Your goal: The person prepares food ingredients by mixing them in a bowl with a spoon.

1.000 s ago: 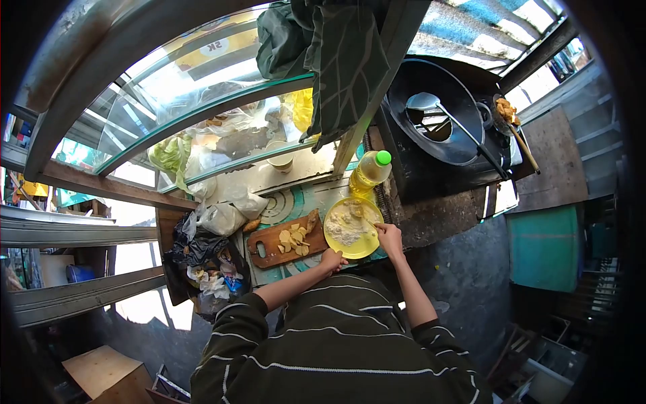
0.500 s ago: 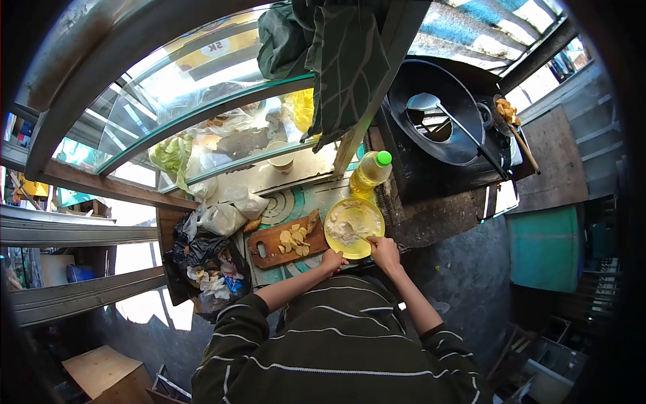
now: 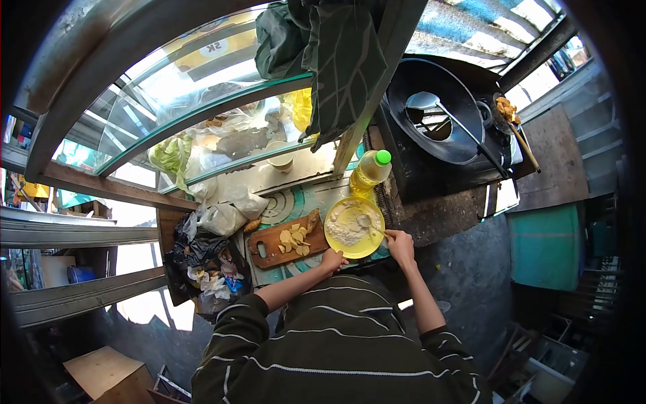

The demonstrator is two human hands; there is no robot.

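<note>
A yellow bowl (image 3: pixel 328 237) holds white flour (image 3: pixel 346 231) and stands at the counter's front. My left hand (image 3: pixel 334 260) is closed on the bowl's near left rim. In my right hand (image 3: pixel 401 248), just outside the right rim, is the handle of a spoon (image 3: pixel 364 221); its head rests in the flour. Left of the bowl lies a wooden cutting board (image 3: pixel 269 258) with thin pale yellow slices (image 3: pixel 294 237) on it. Behind the bowl a bottle of yellow oil (image 3: pixel 369 172) with a green cap stands upright.
At the right, a black wok (image 3: pixel 404 128) with a metal spatula (image 3: pixel 461 128) sits on the stove. Beside it, fried food (image 3: pixel 507 110) lies on a long-handled strainer. Plastic bags (image 3: pixel 225 217) and a black rubbish bag (image 3: pixel 192 249) are at the left. A glass case (image 3: pixel 222 128) stands behind.
My right hand has shifted to the right, away from over the bowl's rim. The spoon's head now shows farther right in the flour. My left hand stays on the rim.
</note>
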